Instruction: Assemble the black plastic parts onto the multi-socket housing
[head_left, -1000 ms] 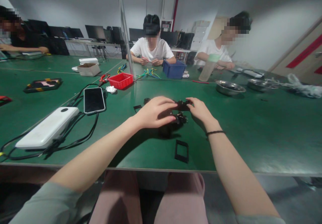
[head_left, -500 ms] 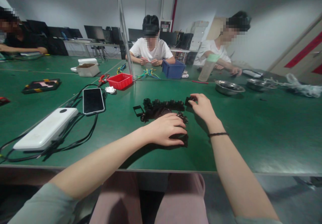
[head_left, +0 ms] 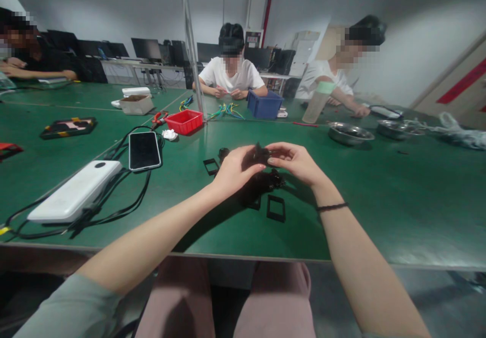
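Just above the green table, my left hand (head_left: 236, 170) and my right hand (head_left: 295, 162) meet, both closed around small dark parts (head_left: 261, 155). Their exact kind is blurred and partly hidden by my fingers. Beneath my hands lies a cluster of black pieces (head_left: 274, 180), some of it covered by my left hand. One black rectangular frame (head_left: 283, 216) rests flat in front of the cluster, and a second black frame (head_left: 205, 166) lies left of my left hand. Another dark frame (head_left: 259, 205) is partly in shadow below the cluster.
To the left are a phone (head_left: 145, 151), a white power bank (head_left: 76, 190) and black cables. A red tray (head_left: 185, 122), blue bin (head_left: 265, 104), bottle (head_left: 318, 105) and metal bowl (head_left: 350, 133) stand farther back. People sit across the table.
My left hand has lifted off the near frames and moved up and back. My right hand has come left with its black part, and both hands now meet over the cluster.
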`<state>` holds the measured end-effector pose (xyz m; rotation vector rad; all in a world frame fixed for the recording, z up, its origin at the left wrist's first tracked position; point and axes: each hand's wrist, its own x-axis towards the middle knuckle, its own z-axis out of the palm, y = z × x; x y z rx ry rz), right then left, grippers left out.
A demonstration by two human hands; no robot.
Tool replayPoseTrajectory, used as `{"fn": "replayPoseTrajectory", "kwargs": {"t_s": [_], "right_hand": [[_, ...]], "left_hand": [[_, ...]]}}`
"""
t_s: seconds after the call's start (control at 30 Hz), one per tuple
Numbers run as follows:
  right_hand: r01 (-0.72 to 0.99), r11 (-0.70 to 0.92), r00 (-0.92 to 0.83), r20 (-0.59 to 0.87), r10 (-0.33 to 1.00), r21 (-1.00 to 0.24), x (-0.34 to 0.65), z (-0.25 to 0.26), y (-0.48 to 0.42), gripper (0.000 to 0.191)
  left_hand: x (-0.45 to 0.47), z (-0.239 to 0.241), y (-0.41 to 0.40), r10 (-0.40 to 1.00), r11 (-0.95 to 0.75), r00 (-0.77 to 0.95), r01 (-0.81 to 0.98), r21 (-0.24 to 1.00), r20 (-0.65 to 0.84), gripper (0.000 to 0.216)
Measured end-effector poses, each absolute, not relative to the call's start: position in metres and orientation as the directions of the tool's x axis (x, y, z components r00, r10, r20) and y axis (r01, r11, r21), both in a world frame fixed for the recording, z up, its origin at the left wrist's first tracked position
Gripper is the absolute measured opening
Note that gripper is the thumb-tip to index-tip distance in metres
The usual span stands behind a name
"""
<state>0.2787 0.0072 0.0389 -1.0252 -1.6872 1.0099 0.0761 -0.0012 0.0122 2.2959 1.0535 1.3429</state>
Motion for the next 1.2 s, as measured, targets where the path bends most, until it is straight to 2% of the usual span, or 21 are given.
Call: {"fn": "replayPoseTrajectory", "kwargs": {"t_s": [0.33, 0.53, 0.73, 0.83, 0.93, 1.07, 1.2], "right_hand": [[0.186, 0.316, -0.307, 0.251, 0.918, -0.930, 0.276, 0.035, 0.008, 0.049], [0.178, 0.314, -0.277, 0.259, 0.925, -0.932, 0.273, 0.031, 0.009, 0.049], [0.184, 0.327, -0.315, 0.260, 0.913, -0.927, 0.274, 0.034, 0.007, 0.047], [0.180, 0.328, -0.288, 0.269, 0.919, -0.927, 0.279, 0.037, 0.008, 0.048], [0.264, 0.357, -0.224, 0.303, 0.926, -0.896, 0.288, 0.039, 0.009, 0.045], [0.525, 0.336, -0.257, 0.231, 0.938, -0.782, 0.298, 0.041, 0.010, 0.033], [0.651, 0.315, -0.327, 0.120, 0.937, -0.690, 0.302, 0.040, 0.010, 0.030]], "left_hand": [[0.076, 0.012, -0.002, 0.822, -0.568, 0.188, 0.324, 0.756, 0.537, 0.046], [0.075, 0.014, -0.003, 0.839, -0.544, 0.171, 0.319, 0.776, 0.517, 0.045], [0.075, 0.012, -0.001, 0.801, -0.598, 0.220, 0.324, 0.733, 0.557, 0.061], [0.073, 0.013, 0.001, 0.793, -0.609, 0.232, 0.291, 0.738, 0.563, 0.059], [0.068, 0.016, 0.004, 0.743, -0.665, 0.231, 0.364, 0.653, 0.628, 0.057], [0.061, 0.017, 0.006, 0.591, -0.800, 0.451, 0.437, 0.412, 0.669, 0.062], [0.060, 0.015, 0.006, 0.475, -0.871, 0.635, 0.436, 0.225, 0.609, 0.058]]}}
